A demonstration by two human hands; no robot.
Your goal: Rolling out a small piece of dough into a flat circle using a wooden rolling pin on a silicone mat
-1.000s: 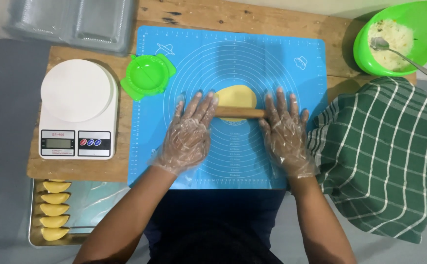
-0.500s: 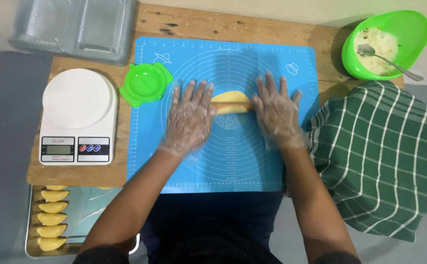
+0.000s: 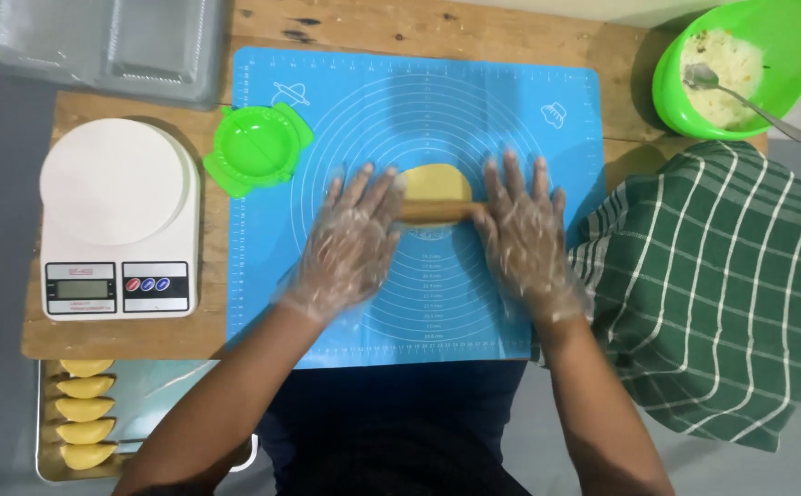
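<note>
A yellow disc of dough (image 3: 437,182) lies in the middle of a blue silicone mat (image 3: 510,303). A thin wooden rolling pin (image 3: 439,211) rests across the dough's near edge. My left hand (image 3: 350,243), in a clear plastic glove, lies flat with fingers spread on the pin's left end. My right hand (image 3: 524,234), gloved the same way, presses flat on the pin's right end. Most of the pin is hidden under both palms.
A green dumpling press (image 3: 255,147) sits at the mat's left edge beside a white kitchen scale (image 3: 116,216). A green bowl (image 3: 790,41) of filling with a spoon (image 3: 740,92) stands at back right. A green checked cloth (image 3: 722,285) lies right. A tray (image 3: 157,381) holds several folded pastries (image 3: 84,409).
Both hands have rolled the pin over the dough, away from me at first and now back toward its near edge. The dough looks a little flatter and wider.
</note>
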